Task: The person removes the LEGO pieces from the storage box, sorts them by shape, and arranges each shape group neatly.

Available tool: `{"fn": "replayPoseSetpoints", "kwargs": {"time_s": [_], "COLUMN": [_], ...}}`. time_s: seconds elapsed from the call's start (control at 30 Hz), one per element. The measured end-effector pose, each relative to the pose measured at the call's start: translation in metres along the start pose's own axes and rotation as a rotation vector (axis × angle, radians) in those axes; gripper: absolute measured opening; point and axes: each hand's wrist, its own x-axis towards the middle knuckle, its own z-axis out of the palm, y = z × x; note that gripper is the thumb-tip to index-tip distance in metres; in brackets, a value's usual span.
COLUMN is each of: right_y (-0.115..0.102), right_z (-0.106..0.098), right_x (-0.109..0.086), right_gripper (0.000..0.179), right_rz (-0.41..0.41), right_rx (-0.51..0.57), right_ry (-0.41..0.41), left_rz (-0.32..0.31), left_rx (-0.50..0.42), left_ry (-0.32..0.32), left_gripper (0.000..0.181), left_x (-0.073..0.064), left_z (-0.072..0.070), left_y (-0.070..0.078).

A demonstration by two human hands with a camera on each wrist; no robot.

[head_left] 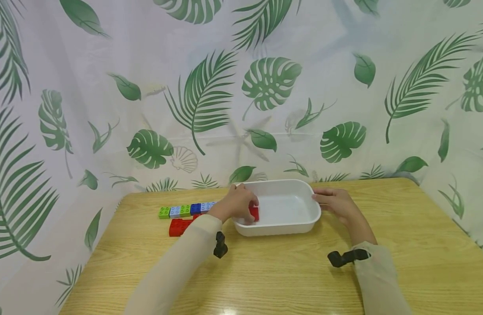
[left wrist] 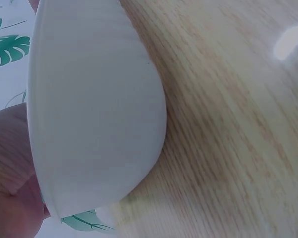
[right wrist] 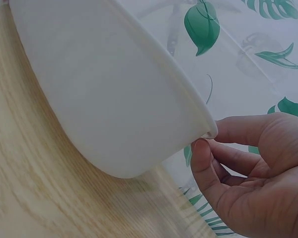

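A white plastic basin with rounded corners stands near the back of the table. My left hand reaches over its left rim, fingers curled at a red toy building block inside; the fingers partly cover the block. In the left wrist view, the basin's outer wall hides the fingertips and the block. At the opposite end, my right hand pinches the basin's rim. The right wrist view shows this right hand with thumb and fingers at the edge of the rim.
Left of the basin lies a row of green, light blue and dark blue building blocks. In front of that row are red blocks, partly behind my left forearm. A leaf-patterned cloth hangs along the table's back edge.
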Motion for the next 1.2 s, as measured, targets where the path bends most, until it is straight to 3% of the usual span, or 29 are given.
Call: {"fn": "replayPoseSetpoints", "kwargs": {"time_s": [0.23,0.77,1.2], "right_y": [0.0,0.0,-0.002], "right_z": [0.001,0.002,0.002], "right_x": [0.001,0.002,0.001], "right_gripper": [0.056,0.056,0.057], "right_rz": [0.001,0.002,0.001], "right_rx": [-0.001,0.019,0.013], "right_ry": [0.003,0.0,-0.016], "left_rz": [0.0,0.025,0.073], "left_rx": [-0.014,-0.004,-0.076], "left_ry": [-0.022,0.002,0.073], "left_gripper": [0.033,0.032,0.038], "left_x": [0.0,-0.004,-0.013], "left_z": [0.001,0.007,-0.008], "left_y": [0.002,-0.001,-0.009]}}
